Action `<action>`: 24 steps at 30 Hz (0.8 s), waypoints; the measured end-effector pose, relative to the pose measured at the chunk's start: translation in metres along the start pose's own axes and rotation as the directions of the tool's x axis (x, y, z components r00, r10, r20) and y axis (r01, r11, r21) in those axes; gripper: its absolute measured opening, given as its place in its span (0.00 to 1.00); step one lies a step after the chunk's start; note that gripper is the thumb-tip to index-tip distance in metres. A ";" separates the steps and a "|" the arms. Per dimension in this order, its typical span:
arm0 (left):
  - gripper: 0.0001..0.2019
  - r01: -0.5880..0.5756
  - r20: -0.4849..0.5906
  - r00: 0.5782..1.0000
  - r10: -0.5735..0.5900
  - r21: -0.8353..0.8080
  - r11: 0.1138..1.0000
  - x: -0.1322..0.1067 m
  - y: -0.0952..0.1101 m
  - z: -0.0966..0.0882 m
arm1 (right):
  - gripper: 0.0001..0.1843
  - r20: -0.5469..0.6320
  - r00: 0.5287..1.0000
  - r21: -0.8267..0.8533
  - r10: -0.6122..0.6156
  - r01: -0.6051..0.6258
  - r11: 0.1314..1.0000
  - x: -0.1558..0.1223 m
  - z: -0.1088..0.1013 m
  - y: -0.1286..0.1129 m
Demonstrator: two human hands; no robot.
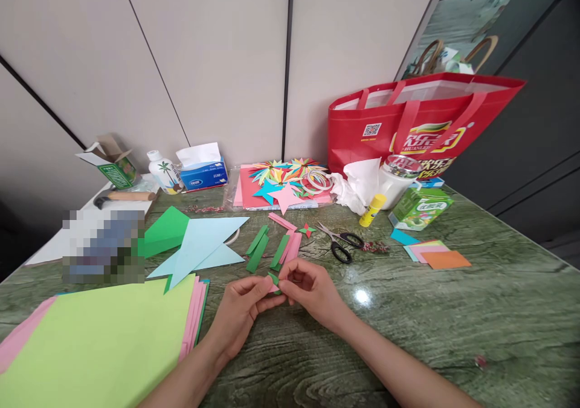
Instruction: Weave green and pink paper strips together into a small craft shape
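Probably light and easily creased, the small, green-and-pink folded paper piece (273, 288) is pinched between the fingertips of the left hand (244, 311) and right hand (315, 291) over the glossy, green-streaked tabletop (408, 311), best held lightly by its edges.

head-worn camera | forward, downward | tabletop (417, 326) near, exact range unclear

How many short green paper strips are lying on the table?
3 visible: far strip, near strip beside it, right-hand strip next to pink strips; others may be hidden underneath.
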State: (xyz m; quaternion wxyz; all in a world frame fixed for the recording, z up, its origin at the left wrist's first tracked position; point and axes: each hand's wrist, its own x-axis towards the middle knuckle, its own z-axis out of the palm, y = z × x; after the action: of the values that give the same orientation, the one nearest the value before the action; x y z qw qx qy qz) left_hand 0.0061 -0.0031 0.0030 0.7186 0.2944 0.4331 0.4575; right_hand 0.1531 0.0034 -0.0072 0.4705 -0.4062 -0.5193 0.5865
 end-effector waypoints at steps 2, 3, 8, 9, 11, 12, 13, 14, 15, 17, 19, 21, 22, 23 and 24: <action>0.07 0.004 0.002 1.000 -0.004 -0.004 1.000 0.000 0.000 0.000 | 0.10 0.004 1.000 0.008 0.007 -0.008 1.000 0.000 -0.001 -0.001; 0.07 0.003 0.004 1.000 -0.003 -0.002 1.000 0.000 0.000 0.000 | 0.10 0.006 1.000 0.011 0.010 -0.010 1.000 0.000 -0.001 -0.001; 0.06 -0.021 0.016 1.000 0.021 0.019 1.000 -0.002 -0.001 0.000 | 0.10 0.002 1.000 0.030 0.002 -0.002 1.000 0.001 -0.001 0.001; 0.06 -0.026 0.019 0.999 0.026 0.023 0.999 -0.002 -0.001 0.000 | 0.10 -0.005 1.000 0.030 -0.002 0.002 1.000 0.001 -0.001 0.002; 0.06 -0.026 0.023 0.999 0.026 0.025 0.999 -0.001 -0.002 0.000 | 0.11 -0.021 1.000 0.029 -0.004 0.005 1.000 0.001 -0.001 0.003; 0.06 -0.021 0.025 0.999 0.020 0.022 1.000 -0.001 -0.002 0.000 | 0.11 -0.025 1.000 0.028 -0.002 0.003 1.000 0.001 -0.001 0.003; 0.07 -0.012 0.027 1.000 0.011 0.018 1.000 0.000 -0.002 0.000 | 0.11 -0.026 1.000 0.028 0.000 0.001 1.000 0.002 -0.001 0.003; 0.07 -0.003 0.028 1.000 0.002 0.012 1.000 0.000 -0.002 0.000 | 0.11 -0.021 1.000 0.028 0.003 -0.002 1.000 0.002 -0.002 0.002; 0.07 0.004 0.027 1.000 -0.004 0.006 1.000 0.001 -0.001 0.000 | 0.11 -0.012 1.000 0.028 0.005 -0.004 1.000 0.002 -0.002 0.002; 0.07 0.005 0.015 1.000 -0.005 -0.003 1.000 0.001 0.000 -0.001 | 0.11 0.008 1.000 0.018 0.004 -0.004 1.000 0.002 -0.004 0.000; 0.07 -0.005 -0.002 1.000 0.005 -0.003 1.000 0.001 0.000 -0.002 | 0.10 0.009 1.000 -0.005 -0.005 0.005 1.000 0.002 -0.005 0.000; 0.07 -0.014 -0.007 1.000 0.014 0.002 1.000 0.000 0.000 -0.002 | 0.09 -0.010 1.000 -0.013 -0.016 0.016 1.000 0.002 -0.005 0.001; 0.07 -0.019 -0.009 1.000 0.019 0.004 1.000 0.000 0.000 -0.003 | 0.08 -0.019 1.000 -0.006 -0.017 0.017 1.000 0.002 -0.005 0.002; 0.07 -0.025 -0.008 1.000 0.025 0.007 1.000 0.000 0.000 -0.003 | 0.08 -0.025 1.000 0.005 -0.015 0.015 1.000 0.002 -0.005 0.003; 0.07 -0.031 -0.009 0.999 0.031 0.011 0.999 0.000 -0.001 -0.003 | 0.08 -0.029 1.000 0.018 -0.009 0.010 1.000 0.002 -0.005 0.003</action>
State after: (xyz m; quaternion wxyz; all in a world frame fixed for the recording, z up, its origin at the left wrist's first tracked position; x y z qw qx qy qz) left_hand 0.0038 -0.0033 0.0013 0.7079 0.3030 0.4341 0.4675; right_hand 0.1568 0.0067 -0.0111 0.4844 -0.4082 -0.5090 0.5828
